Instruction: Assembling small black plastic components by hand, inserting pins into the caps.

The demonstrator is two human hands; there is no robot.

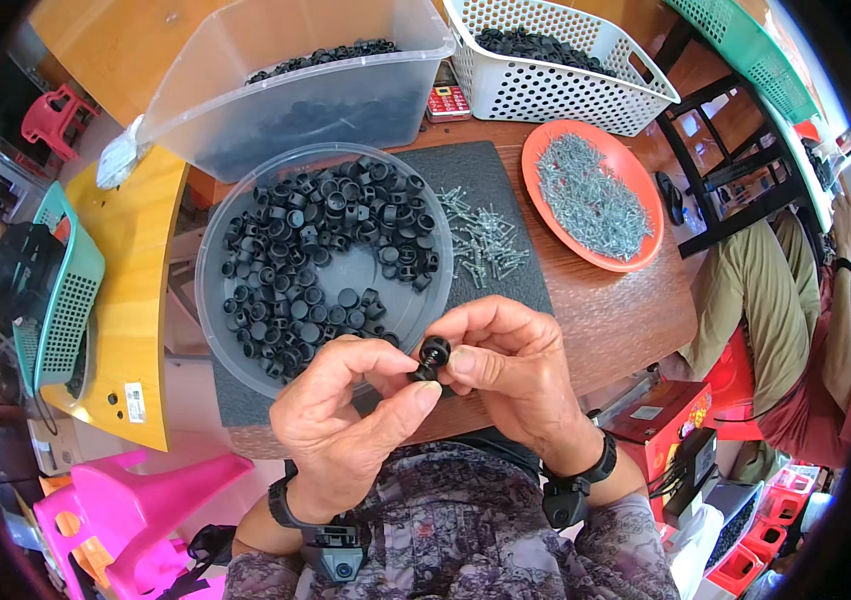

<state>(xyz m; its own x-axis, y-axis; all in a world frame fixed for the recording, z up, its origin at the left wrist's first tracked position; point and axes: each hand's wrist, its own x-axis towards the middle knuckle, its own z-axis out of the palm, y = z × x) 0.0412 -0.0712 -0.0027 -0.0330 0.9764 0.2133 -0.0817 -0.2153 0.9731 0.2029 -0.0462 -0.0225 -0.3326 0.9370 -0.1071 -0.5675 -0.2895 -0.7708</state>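
Observation:
A small black plastic piece with a rounded top and a narrower, ribbed-looking middle is pinched between both hands, just past the near edge of the round tub. My left hand grips its lower end with thumb and forefinger. From the other side, the thumb and forefinger of my right hand close on it. Fingertips hide part of its shape. Behind my hands, the clear round tub holds many black caps. A pile of silver screws lies beside the tub on a dark mat.
An orange plate heaped with screws stands at right. A clear bin and white basket with black parts stand at the back. A pink chair is at lower left; another person's legs are at right.

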